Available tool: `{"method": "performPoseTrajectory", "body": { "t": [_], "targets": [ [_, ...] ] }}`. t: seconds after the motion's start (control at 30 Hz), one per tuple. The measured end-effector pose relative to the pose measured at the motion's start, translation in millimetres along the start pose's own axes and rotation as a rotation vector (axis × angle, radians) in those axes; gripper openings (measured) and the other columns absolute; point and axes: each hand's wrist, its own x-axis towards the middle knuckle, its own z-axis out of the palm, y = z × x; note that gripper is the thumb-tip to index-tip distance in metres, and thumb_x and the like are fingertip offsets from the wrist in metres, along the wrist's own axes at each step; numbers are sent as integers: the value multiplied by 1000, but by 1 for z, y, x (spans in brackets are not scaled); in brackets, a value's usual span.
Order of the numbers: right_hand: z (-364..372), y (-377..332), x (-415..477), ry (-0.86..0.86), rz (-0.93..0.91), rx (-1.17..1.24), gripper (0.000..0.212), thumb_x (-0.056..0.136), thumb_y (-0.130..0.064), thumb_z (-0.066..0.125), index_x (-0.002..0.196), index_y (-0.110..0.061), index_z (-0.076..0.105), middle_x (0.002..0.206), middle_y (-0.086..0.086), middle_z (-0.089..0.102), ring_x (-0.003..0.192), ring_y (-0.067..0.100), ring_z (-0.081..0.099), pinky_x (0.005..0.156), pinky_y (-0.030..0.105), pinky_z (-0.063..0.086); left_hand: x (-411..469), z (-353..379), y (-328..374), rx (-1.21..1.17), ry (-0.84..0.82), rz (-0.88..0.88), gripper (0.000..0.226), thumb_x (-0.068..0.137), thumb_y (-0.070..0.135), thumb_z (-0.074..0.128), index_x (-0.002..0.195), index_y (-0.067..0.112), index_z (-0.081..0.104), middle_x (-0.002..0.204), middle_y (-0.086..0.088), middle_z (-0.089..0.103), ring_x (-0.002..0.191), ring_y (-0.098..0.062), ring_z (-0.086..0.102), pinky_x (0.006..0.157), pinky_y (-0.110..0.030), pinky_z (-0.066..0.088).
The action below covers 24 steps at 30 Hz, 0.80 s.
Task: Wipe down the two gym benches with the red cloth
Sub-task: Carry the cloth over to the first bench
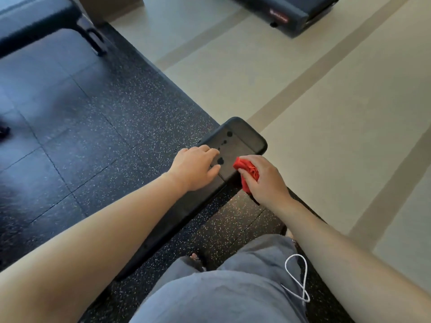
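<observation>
**First bench hardly started**

Head view: the near bench (242, 141) shows dark spots (220, 160) unwiped. The left hand (194, 167) rests flat beside them. The right hand (263, 180) clutches the bunched cloth (247, 169) at the bench's edge. The far bench (35, 22) probably waits.

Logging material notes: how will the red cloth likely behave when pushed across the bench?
The red cloth is probably soft and floppy: it is bunched in the right hand, a tail hanging below. It seems light, since curled fingers alone hold it. It would likely slide easily on the smooth bench pad, perhaps dragging at the dark spots.
</observation>
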Motion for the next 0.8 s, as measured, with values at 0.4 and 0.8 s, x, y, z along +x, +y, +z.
{"method": "performPoseTrajectory", "body": {
  "t": [0.4,0.8],
  "targets": [
    [-105,124,113,-330,-282,30,26,90,-29,57,116,-23,58,114,-8,59,104,9,53,93,28,44,113,-5,119,-92,50,-409,49,95,45,37,139,23,40,135,1,51,118,-21,53,91,-37,43],
    [-141,164,156,-371,-319,42,24,90,-25,59,114,-22,60,110,-8,60,101,9,55,88,23,43,160,0,141,-97,50,-473,49,95,45,37,139,22,39,133,0,52,114,-22,55,89,-38,44]
  ]
}}
